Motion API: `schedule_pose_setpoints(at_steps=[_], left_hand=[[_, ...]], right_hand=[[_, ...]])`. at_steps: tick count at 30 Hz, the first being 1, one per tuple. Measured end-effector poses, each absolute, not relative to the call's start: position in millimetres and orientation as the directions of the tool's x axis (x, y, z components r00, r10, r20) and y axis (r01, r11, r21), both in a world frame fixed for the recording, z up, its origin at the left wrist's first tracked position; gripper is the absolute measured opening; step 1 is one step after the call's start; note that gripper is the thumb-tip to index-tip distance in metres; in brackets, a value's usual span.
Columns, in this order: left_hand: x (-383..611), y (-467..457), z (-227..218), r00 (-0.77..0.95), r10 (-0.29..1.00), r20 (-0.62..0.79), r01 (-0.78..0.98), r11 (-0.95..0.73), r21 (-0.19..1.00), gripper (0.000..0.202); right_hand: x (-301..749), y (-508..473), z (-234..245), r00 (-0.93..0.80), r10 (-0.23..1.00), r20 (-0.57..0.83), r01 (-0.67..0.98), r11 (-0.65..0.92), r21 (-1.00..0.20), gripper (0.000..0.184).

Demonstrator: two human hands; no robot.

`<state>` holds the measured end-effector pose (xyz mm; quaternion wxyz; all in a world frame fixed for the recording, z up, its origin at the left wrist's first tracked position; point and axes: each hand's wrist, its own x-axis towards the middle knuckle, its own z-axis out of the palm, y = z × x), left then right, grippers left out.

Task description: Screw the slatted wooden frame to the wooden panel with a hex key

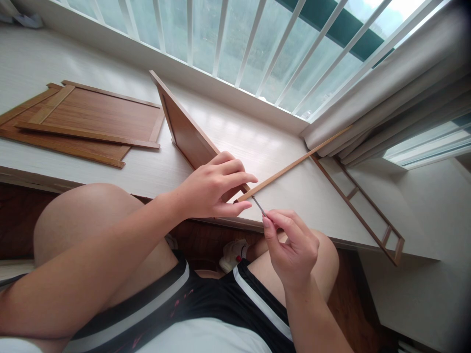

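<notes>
My left hand (pixel 221 189) is closed around the corner where a brown wooden panel (pixel 187 132) meets a long light wooden strip (pixel 294 165). The panel stands on its edge, and the strip stretches from it to the right, toward the curtain. My thumb and index finger lie on either side of the strip's near end. In a pinch, my right hand (pixel 290 245) holds a thin metal rod (pixel 259 206), its tip touching or very close to that end of the strip. Whether the rod is a screw or a tool I cannot tell.
Two framed wooden panels (pixel 99 115) lie overlapping on the white ledge (pixel 140 174) at left. A slim ladder-like wooden frame (pixel 353 193) rests at right, its end past the ledge's edge. Behind are window bars (pixel 221 37) and a grey curtain (pixel 371 93).
</notes>
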<state>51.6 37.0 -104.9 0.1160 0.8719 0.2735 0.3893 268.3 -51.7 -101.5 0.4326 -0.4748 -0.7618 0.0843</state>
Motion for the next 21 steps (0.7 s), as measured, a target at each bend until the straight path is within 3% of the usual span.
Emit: schedule_pose_setpoints(at_steps=[8, 12, 15, 21], left_hand=[[51, 37, -105, 0.55, 0.562, 0.618, 0.391, -0.827, 0.405, 0.04], [51, 36, -104, 0.551, 0.563, 0.616, 0.394, -0.827, 0.402, 0.04], [51, 36, -103, 0.55, 0.559, 0.62, 0.394, -0.829, 0.398, 0.039], [51, 37, -104, 0.551, 0.557, 0.621, 0.393, -0.83, 0.396, 0.04]], right_hand=[[269, -51, -99, -0.196, 0.803, 0.563, 0.638, 0.54, -0.549, 0.02], [267, -54, -103, -0.069, 0.899, 0.433, 0.568, 0.392, -0.724, 0.009], [262, -56, -105, 0.028, 0.956, 0.293, 0.449, 0.25, -0.858, 0.016], [254, -60, -106, 0.082, 0.97, 0.23, 0.328, 0.191, -0.925, 0.026]])
